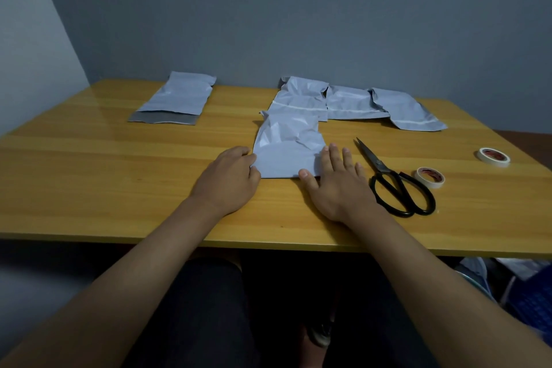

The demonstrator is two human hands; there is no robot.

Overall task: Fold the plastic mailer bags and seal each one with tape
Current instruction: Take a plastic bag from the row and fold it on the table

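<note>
Crinkled white mailer bag (286, 149) — left hand (228, 181) grip pinching its edge, right hand (337, 185) pressing flat-fingered.

A rectangular table with a glossy yellow wood-grain top (119, 176) is set with its far edge against a plain matt grey-blue wall (298, 15). A paler wall (27, 48) is seen at the left, and the two are joined at a corner running down behind the table's far left end. Soft reflections are noted on the tabletop; the light is dim and even. Beneath the table's right end, pale and blue objects (519, 287) are partly seen, possibly stored plastic items, but they cannot be identified.
</note>
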